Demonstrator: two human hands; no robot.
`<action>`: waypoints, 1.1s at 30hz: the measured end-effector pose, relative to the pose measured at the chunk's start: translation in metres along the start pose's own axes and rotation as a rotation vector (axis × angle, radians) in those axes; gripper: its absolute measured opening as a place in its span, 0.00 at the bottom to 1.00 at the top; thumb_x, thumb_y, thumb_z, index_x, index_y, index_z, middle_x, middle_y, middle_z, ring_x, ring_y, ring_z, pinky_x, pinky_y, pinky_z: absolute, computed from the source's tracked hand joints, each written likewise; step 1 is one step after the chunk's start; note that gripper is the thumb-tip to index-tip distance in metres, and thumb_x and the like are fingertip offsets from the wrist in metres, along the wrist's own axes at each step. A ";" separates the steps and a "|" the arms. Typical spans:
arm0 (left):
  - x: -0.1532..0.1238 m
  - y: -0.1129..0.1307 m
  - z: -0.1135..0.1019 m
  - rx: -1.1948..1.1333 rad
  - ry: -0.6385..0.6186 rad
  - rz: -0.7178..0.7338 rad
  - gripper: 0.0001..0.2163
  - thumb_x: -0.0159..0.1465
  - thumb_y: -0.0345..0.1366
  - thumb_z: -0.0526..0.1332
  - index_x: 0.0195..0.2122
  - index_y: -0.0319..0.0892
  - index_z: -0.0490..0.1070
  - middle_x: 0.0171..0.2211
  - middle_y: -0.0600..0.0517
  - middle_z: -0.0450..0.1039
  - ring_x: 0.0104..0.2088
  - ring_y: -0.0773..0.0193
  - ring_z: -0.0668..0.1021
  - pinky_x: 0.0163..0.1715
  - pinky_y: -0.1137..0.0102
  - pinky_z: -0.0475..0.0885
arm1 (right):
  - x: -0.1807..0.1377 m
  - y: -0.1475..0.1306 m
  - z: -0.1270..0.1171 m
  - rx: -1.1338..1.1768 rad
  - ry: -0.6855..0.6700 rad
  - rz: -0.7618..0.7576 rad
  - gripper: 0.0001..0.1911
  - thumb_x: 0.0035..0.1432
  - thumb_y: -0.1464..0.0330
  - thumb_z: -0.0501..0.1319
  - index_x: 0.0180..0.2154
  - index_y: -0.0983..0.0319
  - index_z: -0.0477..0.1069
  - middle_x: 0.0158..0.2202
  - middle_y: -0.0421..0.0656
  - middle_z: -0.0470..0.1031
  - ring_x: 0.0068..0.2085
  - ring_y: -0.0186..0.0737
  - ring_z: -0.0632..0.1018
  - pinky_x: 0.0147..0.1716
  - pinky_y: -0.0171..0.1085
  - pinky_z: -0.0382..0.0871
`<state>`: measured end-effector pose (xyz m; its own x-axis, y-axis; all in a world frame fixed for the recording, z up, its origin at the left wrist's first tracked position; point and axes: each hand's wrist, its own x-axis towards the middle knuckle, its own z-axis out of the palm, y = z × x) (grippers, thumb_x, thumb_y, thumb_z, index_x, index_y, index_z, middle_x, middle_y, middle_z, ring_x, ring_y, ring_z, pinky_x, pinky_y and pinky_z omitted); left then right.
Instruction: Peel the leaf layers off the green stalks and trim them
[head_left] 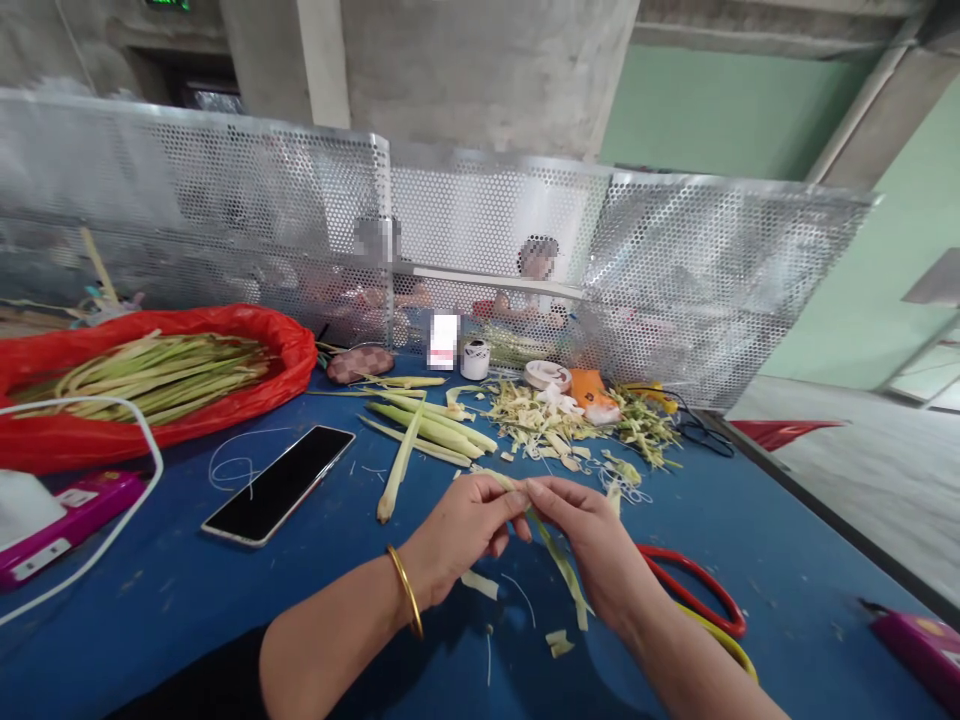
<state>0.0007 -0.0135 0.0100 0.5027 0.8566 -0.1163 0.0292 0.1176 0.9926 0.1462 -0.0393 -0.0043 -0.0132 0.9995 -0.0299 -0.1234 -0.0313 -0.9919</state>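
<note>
Pinching grip, both sides: left hand (459,528) and right hand (592,535) meeting fingertip to fingertip on a pale green stalk strip (559,558), held above the blue bench (780,520); loose end hanging down between the wrists toward small peel scraps (556,642). Gold bangle (406,591) on the left wrist. Just beyond, a row of trimmed stalks (427,428) beside a heap of shavings (577,420); more stalks bundled in a red bag (161,375) far left, dark phone (277,484) nearer. Red-handled scissors (697,585) lying by the right wrist. Best done, by the look of it, with thumbs close together, pulling along the fibre rather than across, slowly, to avoid snapping the strip.
</note>
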 end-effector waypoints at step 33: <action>0.000 -0.011 0.006 0.221 -0.148 -0.034 0.09 0.57 0.35 0.56 0.24 0.38 0.72 0.18 0.55 0.68 0.17 0.73 0.63 0.19 0.75 0.57 | 0.007 -0.003 -0.009 -0.560 0.076 -0.298 0.12 0.55 0.59 0.62 0.27 0.59 0.79 0.34 0.46 0.78 0.38 0.45 0.77 0.38 0.40 0.68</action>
<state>0.0054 -0.0179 -0.0012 0.6182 0.7696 -0.1596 0.2282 0.0186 0.9734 0.1551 -0.0326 -0.0022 0.0142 0.9631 0.2689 0.4264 0.2375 -0.8728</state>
